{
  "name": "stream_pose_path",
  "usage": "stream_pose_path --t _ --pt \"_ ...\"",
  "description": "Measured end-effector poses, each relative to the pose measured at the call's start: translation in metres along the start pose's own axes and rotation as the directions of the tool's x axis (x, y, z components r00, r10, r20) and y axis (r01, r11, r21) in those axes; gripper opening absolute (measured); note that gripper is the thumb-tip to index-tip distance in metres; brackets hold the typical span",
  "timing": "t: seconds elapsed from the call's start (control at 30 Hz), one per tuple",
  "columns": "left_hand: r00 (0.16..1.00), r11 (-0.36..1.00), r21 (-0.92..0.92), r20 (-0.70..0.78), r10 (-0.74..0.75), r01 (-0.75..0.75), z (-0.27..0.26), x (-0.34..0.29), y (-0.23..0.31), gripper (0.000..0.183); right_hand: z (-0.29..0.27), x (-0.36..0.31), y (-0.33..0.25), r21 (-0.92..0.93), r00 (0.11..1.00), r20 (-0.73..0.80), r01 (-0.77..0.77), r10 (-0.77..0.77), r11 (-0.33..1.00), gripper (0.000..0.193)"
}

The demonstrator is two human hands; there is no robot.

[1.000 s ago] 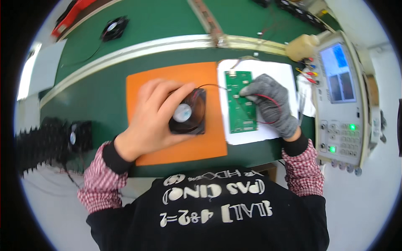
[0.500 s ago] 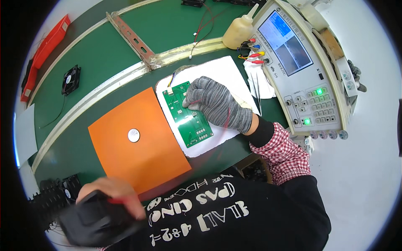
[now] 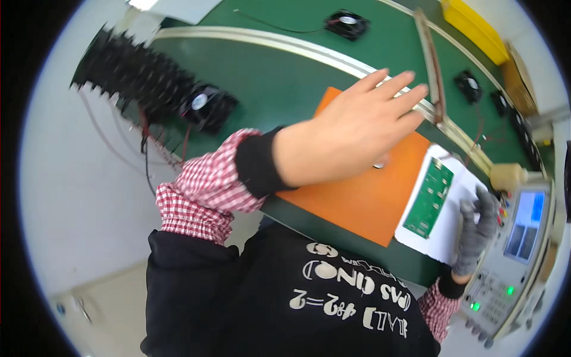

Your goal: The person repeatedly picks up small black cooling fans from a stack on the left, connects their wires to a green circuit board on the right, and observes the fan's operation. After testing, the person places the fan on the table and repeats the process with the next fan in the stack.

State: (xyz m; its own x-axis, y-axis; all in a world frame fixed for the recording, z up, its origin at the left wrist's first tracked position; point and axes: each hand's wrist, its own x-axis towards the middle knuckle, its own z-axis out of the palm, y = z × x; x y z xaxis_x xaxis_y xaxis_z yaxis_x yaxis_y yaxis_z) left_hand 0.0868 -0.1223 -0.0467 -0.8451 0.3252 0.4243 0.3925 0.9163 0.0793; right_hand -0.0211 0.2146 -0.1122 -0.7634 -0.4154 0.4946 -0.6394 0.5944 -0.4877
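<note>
My bare left hand [image 3: 351, 128] is stretched out over the orange mat [image 3: 363, 208], with its fingers straight and apart. Just under its edge, a small white disc [image 3: 378, 166] on the mat is mostly covered. My right hand [image 3: 476, 229], in a grey knitted glove, is beside the right edge of a white board [image 3: 447, 229]. Its fingers are extended and a little apart, with nothing visible in them. A green circuit board [image 3: 429, 199] lies flat on the white board, apart from both hands.
A row of black fans [image 3: 208, 107] stands at the left table end, wires hanging down. Another fan [image 3: 347, 24] sits at the back. A test instrument with a screen [image 3: 523, 223] and a cream squeeze bottle [image 3: 507, 177] are at the right. A metal bar [image 3: 431, 65] crosses the back rail.
The view has swung left. My left hand, earlier holding a dark fan-like object low at the left, is now bare over the mat. My right hand has left the circuit board.
</note>
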Motion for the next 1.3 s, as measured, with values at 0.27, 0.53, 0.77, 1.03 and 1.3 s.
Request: stream_pose_path --t 0.27,0.53,0.77,1.03,1.3 --pt "0.750 0.723 0.344 0.074 -0.657 0.599 -0.085 -0.156 -0.048 0.095 -0.021 -0.027 0.001 -0.326 0.945 0.260 -0.110 0.201 0.939 0.036" --pt "0.687 0.661 0.303 0.027 -0.726 0.686 -0.081 -0.127 -0.048 0.075 -0.013 -0.039 0.027 0.145 0.905 0.199 -0.406 0.376 0.902 0.029" --pt "0.916 0.907 -0.164 0.173 -0.361 0.388 0.003 -0.033 0.028 0.049 -0.006 -0.017 -0.054 0.092 0.986 0.160 -0.063 0.048 0.994 0.015" --pt "0.751 0.914 0.173 0.524 -0.402 0.368 0.031 0.010 0.013 0.041 0.011 -0.033 -0.081 0.167 0.976 0.208 0.024 -0.059 0.986 0.037" --pt "0.992 0.915 -0.391 0.115 -0.052 0.093 0.035 -0.012 0.010 0.086 0.034 -0.017 -0.101 0.116 0.989 0.088 0.111 -0.121 0.987 0.025"
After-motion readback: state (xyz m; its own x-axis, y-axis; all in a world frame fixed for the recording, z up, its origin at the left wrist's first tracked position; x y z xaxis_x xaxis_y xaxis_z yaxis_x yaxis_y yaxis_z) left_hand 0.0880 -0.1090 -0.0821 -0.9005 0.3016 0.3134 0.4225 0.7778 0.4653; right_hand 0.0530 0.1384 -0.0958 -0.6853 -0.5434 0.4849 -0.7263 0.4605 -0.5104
